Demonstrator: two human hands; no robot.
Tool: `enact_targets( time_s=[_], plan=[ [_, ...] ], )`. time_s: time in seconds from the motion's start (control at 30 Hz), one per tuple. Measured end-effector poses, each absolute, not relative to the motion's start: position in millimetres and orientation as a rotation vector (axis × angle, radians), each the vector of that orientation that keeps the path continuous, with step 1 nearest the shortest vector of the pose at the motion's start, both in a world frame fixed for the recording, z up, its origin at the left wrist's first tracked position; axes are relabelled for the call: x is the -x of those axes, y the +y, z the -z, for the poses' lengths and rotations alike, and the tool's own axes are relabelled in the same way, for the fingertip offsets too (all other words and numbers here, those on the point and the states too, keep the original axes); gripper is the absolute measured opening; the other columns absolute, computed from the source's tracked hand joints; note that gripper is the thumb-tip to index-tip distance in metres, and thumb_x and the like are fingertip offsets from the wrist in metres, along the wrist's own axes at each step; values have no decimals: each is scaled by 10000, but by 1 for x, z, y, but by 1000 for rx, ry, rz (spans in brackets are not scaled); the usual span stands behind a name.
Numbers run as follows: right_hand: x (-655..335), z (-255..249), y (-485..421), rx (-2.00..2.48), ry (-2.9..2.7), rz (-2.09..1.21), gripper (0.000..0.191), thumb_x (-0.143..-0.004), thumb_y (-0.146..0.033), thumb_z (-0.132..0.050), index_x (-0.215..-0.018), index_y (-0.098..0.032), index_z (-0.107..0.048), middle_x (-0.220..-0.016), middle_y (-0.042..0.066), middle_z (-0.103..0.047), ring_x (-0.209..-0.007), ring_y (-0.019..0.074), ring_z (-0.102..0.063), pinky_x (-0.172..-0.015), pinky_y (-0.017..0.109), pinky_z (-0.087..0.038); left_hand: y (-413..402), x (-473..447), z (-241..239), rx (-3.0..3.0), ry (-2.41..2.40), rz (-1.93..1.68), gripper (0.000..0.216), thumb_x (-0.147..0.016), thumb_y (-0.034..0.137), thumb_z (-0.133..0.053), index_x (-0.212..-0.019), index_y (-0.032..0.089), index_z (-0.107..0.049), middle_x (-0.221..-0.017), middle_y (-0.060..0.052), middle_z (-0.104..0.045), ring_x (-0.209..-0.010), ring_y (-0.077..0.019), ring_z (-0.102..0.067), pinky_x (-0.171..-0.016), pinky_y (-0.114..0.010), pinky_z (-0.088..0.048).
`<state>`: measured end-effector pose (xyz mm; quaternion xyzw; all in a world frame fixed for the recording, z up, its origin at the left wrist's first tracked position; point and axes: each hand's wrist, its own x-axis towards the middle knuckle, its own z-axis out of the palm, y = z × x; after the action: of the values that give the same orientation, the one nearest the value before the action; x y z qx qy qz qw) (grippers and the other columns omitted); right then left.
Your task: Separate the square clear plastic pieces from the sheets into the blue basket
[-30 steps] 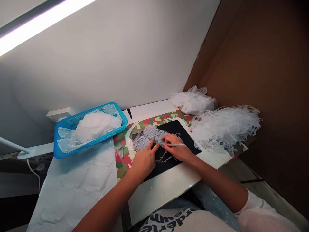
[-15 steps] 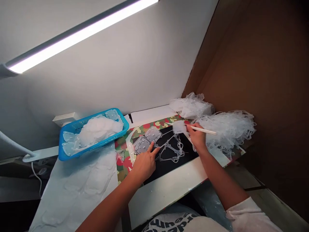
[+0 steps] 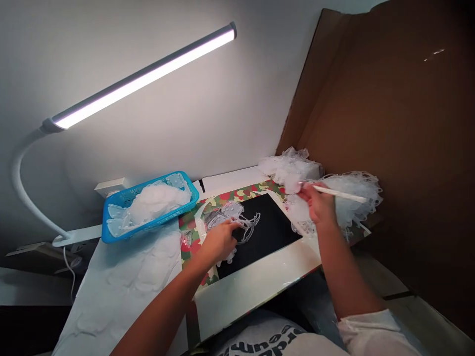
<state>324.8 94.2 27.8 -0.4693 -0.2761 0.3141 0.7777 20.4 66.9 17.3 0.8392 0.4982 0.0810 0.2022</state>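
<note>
My left hand (image 3: 218,241) rests closed on a clear plastic sheet of moulded parts (image 3: 227,214) at the left edge of a black mat (image 3: 270,228). A thin web of clear plastic trim (image 3: 251,223) trails from under its fingers onto the mat. My right hand (image 3: 315,201) is raised at the right, closed on a thin white stick (image 3: 341,194), beside a heap of tangled clear plastic trim (image 3: 352,198).
A blue basket (image 3: 148,207) of clear plastic parts stands at the left. A white desk lamp (image 3: 141,79) hangs overhead. A bag of clear pieces (image 3: 287,165) lies at the back. Brown cardboard (image 3: 389,123) walls the right side. A white plastic sheet (image 3: 122,287) covers the left.
My right hand lifted off the plastic sheet and swung right to the trim heap, keeping the stick. My left hand gathered the loose web of trim. The view tilted up.
</note>
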Motion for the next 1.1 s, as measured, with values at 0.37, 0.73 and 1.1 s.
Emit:
enact_targets(
  time_s=[0.37, 0.73, 1.1],
  plan=[
    [-212, -32, 18, 820, -833, -1650, 305, -752, -324, -782, -692, -196, -512, -947, 15, -733, -762, 128, -689, -683, 269, -605, 28, 18, -50, -1154, 784, -425, 627, -699, 307, -804, -1273, 145, -608, -1065, -145, -734, -806, -178, -656, -648, -238, -445],
    [-206, -30, 14, 857, -860, -1698, 315, -755, -346, -782, -723, -198, -505, -997, 26, -732, -794, 152, -712, -685, 276, -599, 13, 32, -43, -1080, 826, -463, 547, -704, 328, -811, -1196, 134, -671, -1073, -143, -738, -684, -105, -599, -594, -197, -405],
    [-206, -31, 11, 899, -909, -1699, 314, -741, -367, -784, -727, -202, -517, -1011, 32, -732, -780, 164, -718, -708, 313, -607, 14, 27, -33, -1135, 912, -446, 473, -738, 466, -761, -1074, 134, -731, -941, -115, -754, -656, -135, -584, -593, -233, -400]
  ],
)
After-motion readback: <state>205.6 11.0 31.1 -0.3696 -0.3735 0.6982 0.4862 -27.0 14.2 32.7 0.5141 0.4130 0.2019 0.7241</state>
